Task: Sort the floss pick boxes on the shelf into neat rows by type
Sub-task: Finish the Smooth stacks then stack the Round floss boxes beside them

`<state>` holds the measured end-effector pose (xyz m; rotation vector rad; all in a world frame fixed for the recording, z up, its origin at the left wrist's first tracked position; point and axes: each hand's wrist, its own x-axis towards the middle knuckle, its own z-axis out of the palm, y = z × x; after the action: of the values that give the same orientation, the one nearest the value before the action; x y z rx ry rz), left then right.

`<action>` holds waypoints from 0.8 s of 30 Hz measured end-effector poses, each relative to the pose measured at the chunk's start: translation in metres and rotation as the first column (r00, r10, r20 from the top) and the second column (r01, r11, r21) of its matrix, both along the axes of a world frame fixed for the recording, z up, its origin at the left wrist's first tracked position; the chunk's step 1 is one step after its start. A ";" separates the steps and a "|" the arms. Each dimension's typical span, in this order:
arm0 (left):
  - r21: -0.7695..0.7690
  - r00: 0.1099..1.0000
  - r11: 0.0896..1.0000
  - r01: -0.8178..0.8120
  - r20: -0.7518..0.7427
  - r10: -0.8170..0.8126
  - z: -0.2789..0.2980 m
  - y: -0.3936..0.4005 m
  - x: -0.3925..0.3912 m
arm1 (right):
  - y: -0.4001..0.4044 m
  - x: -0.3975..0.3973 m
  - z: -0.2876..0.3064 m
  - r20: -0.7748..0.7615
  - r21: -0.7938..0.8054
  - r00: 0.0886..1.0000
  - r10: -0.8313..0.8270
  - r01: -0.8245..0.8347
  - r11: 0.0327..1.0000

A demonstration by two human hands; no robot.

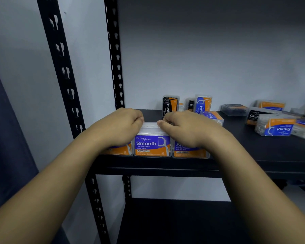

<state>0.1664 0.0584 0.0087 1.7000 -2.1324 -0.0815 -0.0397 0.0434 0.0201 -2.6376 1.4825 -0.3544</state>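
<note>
Three purple-and-orange "Smooth" floss boxes stand in a row at the front edge of the black shelf (253, 152). The middle Smooth box (151, 145) faces me in full. My left hand (120, 127) lies curled over the left Smooth box (120, 150), fingertips at the middle box's top left corner. My right hand (183, 129) covers the right Smooth box (190, 152), thumb and fingers at the middle box's top right corner. Whether either hand actually grips a box is hidden.
Behind stand a black Charcoal box (169, 105), a second Charcoal box (190, 104) and a blue Round box (203, 103). Loose at the right lie a Round box (275, 127), a Charcoal box (255, 117) and several others. Black slotted uprights (115, 55) stand left.
</note>
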 end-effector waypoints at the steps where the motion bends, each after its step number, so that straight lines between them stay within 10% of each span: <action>1: -0.003 1.000 1.000 -0.001 -0.001 0.001 0.000 0.000 0.000 | 0.000 0.000 0.000 -0.001 -0.002 1.000 0.000 0.000 1.000; 15: 0.037 0.995 0.999 -0.030 0.094 0.026 0.052 -0.012 -0.026 | -0.018 -0.023 0.057 0.048 -0.005 0.998 -0.029 0.029 1.000; 24: 0.493 0.975 0.870 -0.036 0.209 -0.078 0.096 -0.056 -0.096 | -0.058 -0.050 0.087 -0.200 0.304 0.964 -0.174 0.230 0.925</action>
<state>0.0705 0.0026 0.1051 2.0460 -2.4469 -0.5093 -0.0898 -0.0142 0.1069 -2.3088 1.7021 0.1016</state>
